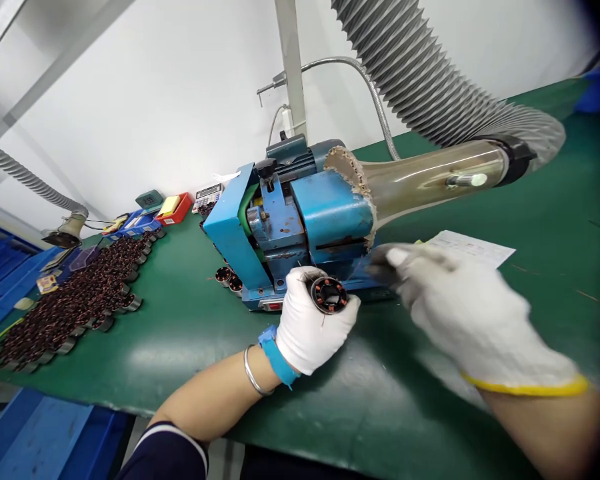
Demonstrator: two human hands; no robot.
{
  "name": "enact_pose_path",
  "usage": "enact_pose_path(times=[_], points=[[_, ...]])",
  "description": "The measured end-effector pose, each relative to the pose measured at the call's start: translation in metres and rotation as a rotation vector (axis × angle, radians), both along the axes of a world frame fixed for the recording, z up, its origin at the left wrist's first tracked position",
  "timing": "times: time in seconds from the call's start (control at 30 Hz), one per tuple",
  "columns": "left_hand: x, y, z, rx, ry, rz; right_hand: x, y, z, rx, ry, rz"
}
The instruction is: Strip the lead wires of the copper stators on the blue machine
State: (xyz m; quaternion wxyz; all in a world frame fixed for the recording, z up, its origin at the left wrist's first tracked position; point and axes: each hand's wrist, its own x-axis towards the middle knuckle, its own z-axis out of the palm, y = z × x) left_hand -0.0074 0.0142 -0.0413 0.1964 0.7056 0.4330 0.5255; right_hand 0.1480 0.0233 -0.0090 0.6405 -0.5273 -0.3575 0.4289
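while the left hand point(305, 327) curls, a wound stator point(329, 295) sits inside.

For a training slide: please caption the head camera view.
Gloved left hand holds a copper-wound stator by a blue machine; right hand blurred nearby; more stators line the green bench.

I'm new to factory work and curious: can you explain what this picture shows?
This is a single view from a camera worn on a person's head, looking down at a green-topped bench. The gloved left hand holds a small wound stator, a ring with coils in it. The blurred gloved right hand is near a sheet of paper. Ahead stands a blue bench machine, with a clear tube running into a ribbed hose. Rows of similar copper-wound stators lie on the bench at the left.
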Motion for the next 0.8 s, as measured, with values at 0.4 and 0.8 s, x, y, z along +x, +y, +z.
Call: enact_pose_path(times=[0.4,0.8], points=[[-0.001,0.003,0.003,-0.066,0.045,-0.038,-0.042,-0.006,-0.006,-0.063,0.21,0.189],[0.001,0.004,0.026,-0.096,0.199,0.03,-0.046,-0.003,-0.002,-0.029,0.368,0.155]])
